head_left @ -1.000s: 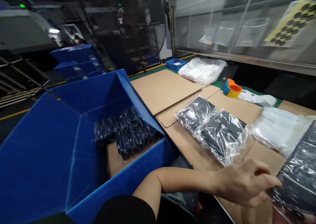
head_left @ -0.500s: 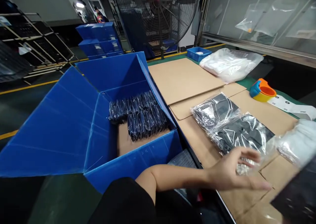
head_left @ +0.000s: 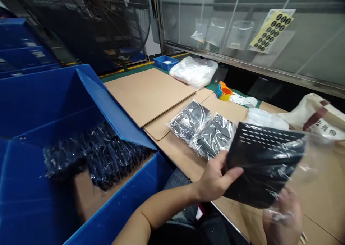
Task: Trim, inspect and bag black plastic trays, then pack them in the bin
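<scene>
Black perforated sheet (head_left: 264, 166), sealed in a clear plastic bag (head_left: 312, 166), is held up in both hands above the surface. The left hand (head_left: 215, 176) grasps its left edge, thumb laid across the front and forearm reaching in from the lower left. The right hand (head_left: 283, 216) grips the lower corner, its fingers blurred behind the film. Just beyond lie two bagged black packs (head_left: 202, 128) on cardboard sheets (head_left: 148, 94), then bagged white items (head_left: 265, 118) and an orange-and-yellow tape dispenser (head_left: 223, 92). Left of the arm, a blue corrugated plastic bin (head_left: 121, 194) holds dark bagged bundles (head_left: 97, 158).
</scene>
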The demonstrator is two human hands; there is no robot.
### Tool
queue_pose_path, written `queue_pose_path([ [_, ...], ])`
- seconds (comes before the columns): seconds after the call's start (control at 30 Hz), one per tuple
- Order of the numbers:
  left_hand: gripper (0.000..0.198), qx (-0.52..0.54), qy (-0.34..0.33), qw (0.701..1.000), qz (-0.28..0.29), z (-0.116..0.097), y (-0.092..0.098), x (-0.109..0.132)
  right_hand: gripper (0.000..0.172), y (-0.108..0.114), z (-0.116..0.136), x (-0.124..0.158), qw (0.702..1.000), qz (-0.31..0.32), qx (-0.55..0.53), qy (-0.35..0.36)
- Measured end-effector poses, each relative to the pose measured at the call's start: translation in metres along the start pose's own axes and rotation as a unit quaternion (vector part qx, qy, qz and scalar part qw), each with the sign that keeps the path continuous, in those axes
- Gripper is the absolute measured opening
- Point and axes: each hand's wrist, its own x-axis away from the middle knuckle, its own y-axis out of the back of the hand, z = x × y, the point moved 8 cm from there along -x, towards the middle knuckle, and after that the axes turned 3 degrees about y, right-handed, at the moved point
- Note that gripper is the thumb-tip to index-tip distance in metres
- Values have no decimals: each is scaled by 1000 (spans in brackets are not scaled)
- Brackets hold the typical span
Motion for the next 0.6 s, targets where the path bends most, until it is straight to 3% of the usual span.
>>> queue_pose_path([
  [0.07,38,-5,-17,999,-35,-9,15,-14,34,3,1,-5,999,-25,33,3],
  [0.17,34,-38,-29,996,-72,-18,42,-47,28,-14,10,-4,993,13,108,55],
  [0.3,28,-202,-11,979,-30,-12,63,-101,19,-48,24,7,977,112,134,125],
  [0.4,36,-383,16,922,-54,-2,80,-129,19,-60,22,6,977,164,108,81],
  [0.6,45,-508,39,859,-39,11,82,-134,32,-59,-3,-25,983,145,-69,-90],
])
